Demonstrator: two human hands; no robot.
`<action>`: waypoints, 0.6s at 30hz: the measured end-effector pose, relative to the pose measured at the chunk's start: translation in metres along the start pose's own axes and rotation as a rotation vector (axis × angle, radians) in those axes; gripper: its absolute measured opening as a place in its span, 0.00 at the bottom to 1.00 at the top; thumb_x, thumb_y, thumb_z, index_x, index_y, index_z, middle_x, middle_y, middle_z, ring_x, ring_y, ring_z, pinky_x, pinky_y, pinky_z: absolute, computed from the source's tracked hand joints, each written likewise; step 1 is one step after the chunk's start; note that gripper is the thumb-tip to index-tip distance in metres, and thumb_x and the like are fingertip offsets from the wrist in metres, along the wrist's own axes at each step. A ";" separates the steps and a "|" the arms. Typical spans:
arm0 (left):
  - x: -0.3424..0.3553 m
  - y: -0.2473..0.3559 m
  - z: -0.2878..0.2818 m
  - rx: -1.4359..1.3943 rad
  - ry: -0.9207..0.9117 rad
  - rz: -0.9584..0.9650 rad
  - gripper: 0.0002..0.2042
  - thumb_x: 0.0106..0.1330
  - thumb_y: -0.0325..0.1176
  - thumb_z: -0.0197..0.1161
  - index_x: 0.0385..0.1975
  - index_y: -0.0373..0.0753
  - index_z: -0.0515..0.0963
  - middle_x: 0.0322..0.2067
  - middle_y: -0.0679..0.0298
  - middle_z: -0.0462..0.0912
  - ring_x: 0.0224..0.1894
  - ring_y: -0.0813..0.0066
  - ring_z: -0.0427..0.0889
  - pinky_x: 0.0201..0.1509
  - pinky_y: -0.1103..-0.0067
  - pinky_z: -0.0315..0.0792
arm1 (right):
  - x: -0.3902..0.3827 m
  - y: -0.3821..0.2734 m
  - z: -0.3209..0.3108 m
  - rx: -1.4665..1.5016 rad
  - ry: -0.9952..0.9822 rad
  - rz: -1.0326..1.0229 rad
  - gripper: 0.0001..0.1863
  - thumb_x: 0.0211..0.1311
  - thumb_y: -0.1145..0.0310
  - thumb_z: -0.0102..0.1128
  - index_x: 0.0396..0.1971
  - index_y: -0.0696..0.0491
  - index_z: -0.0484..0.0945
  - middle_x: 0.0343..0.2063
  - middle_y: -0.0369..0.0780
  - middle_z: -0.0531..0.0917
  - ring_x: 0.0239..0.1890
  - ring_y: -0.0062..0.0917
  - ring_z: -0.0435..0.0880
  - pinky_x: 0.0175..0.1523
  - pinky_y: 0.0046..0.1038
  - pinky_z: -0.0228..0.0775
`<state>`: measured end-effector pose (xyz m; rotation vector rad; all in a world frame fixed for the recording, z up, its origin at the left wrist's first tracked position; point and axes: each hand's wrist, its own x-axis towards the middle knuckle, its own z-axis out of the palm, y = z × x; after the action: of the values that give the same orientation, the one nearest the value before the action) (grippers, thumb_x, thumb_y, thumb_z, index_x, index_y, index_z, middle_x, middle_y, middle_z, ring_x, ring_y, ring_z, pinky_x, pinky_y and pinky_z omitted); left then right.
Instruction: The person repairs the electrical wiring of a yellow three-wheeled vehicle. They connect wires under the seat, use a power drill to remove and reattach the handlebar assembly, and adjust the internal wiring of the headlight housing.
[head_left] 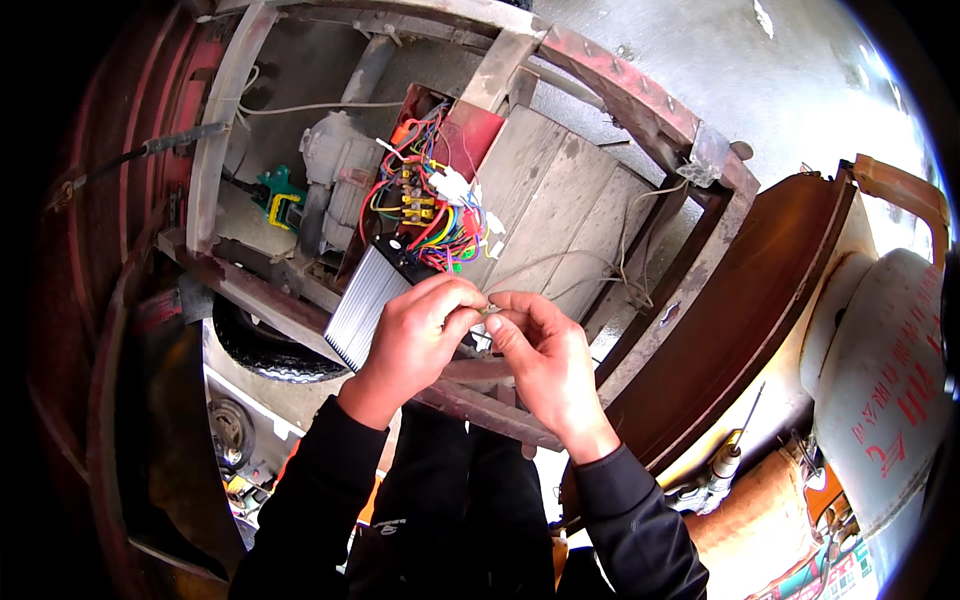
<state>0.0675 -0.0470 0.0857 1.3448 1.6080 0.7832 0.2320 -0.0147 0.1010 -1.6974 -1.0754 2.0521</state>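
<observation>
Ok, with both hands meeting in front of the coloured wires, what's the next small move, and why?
I'd probably ease the right hand back slightly while the left hand steadies the small piece. Both hands pinch at it and hide most of it, so its shape can't be checked from this view; the coloured wires lie just beyond.

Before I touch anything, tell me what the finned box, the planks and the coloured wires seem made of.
Finned box: likely bare aluminium, silvery with straight parallel ridges. Planks: apparently weathered wood, matt grey with stains and seams. Coloured wires: probably plastic-sheathed, smooth bright colours; core metal can't be told.
</observation>
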 end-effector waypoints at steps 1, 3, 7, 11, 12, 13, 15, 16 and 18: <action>0.001 0.000 -0.001 -0.006 -0.001 0.037 0.04 0.58 0.19 0.61 0.32 0.33 0.75 0.28 0.58 0.79 0.31 0.59 0.81 0.34 0.72 0.74 | 0.002 0.001 0.001 -0.038 -0.011 -0.012 0.10 0.64 0.72 0.60 0.42 0.60 0.78 0.26 0.41 0.84 0.28 0.17 0.80 0.38 0.23 0.74; -0.001 -0.002 -0.003 -0.002 -0.035 0.023 0.04 0.58 0.20 0.61 0.32 0.34 0.75 0.28 0.58 0.79 0.31 0.58 0.81 0.34 0.72 0.74 | 0.006 -0.004 -0.002 -0.156 -0.025 0.000 0.08 0.63 0.72 0.61 0.40 0.59 0.79 0.25 0.40 0.83 0.27 0.17 0.79 0.36 0.23 0.73; 0.000 -0.001 -0.006 0.019 -0.083 0.009 0.03 0.58 0.22 0.62 0.31 0.34 0.76 0.28 0.58 0.79 0.31 0.58 0.81 0.34 0.71 0.74 | 0.008 0.001 -0.002 -0.200 -0.022 -0.017 0.05 0.62 0.73 0.61 0.36 0.58 0.79 0.23 0.39 0.82 0.26 0.18 0.78 0.34 0.24 0.72; 0.003 -0.004 -0.006 0.080 -0.120 0.027 0.04 0.57 0.21 0.64 0.31 0.34 0.78 0.29 0.57 0.80 0.30 0.60 0.82 0.33 0.74 0.75 | 0.007 0.003 0.001 -0.239 0.056 -0.070 0.04 0.61 0.75 0.60 0.34 0.58 0.78 0.24 0.41 0.81 0.25 0.25 0.79 0.35 0.27 0.72; 0.005 -0.004 -0.006 0.097 -0.133 0.025 0.04 0.56 0.22 0.63 0.31 0.34 0.78 0.29 0.57 0.80 0.30 0.59 0.82 0.33 0.73 0.75 | 0.006 0.002 0.002 -0.282 0.082 -0.110 0.03 0.60 0.76 0.60 0.33 0.58 0.78 0.24 0.42 0.81 0.26 0.28 0.80 0.36 0.29 0.72; 0.006 -0.004 -0.006 0.113 -0.146 0.023 0.04 0.56 0.22 0.63 0.31 0.34 0.78 0.29 0.56 0.80 0.30 0.58 0.82 0.33 0.73 0.75 | 0.006 0.002 0.003 -0.324 0.109 -0.150 0.03 0.59 0.77 0.60 0.33 0.58 0.78 0.25 0.43 0.80 0.27 0.32 0.80 0.36 0.30 0.73; 0.011 -0.002 -0.005 0.116 -0.135 0.023 0.04 0.56 0.21 0.63 0.31 0.34 0.78 0.29 0.56 0.80 0.30 0.57 0.81 0.33 0.72 0.75 | 0.008 0.007 0.006 -0.451 0.174 -0.374 0.04 0.57 0.79 0.60 0.32 0.58 0.77 0.26 0.45 0.79 0.29 0.37 0.80 0.38 0.33 0.73; 0.013 -0.001 -0.005 0.118 -0.129 0.023 0.04 0.55 0.21 0.62 0.31 0.34 0.77 0.28 0.56 0.80 0.30 0.56 0.81 0.33 0.72 0.75 | 0.009 0.009 0.007 -0.515 0.207 -0.487 0.04 0.56 0.80 0.59 0.32 0.58 0.76 0.27 0.45 0.79 0.31 0.40 0.79 0.38 0.35 0.73; 0.014 0.001 -0.004 0.131 -0.122 0.022 0.04 0.55 0.21 0.62 0.30 0.34 0.77 0.28 0.56 0.80 0.30 0.56 0.81 0.33 0.71 0.75 | 0.008 0.008 0.007 -0.546 0.216 -0.534 0.06 0.54 0.81 0.59 0.32 0.58 0.75 0.28 0.46 0.78 0.33 0.42 0.79 0.39 0.38 0.72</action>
<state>0.0640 -0.0328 0.0845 1.4769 1.5721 0.6051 0.2253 -0.0180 0.0895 -1.5556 -1.8783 1.2855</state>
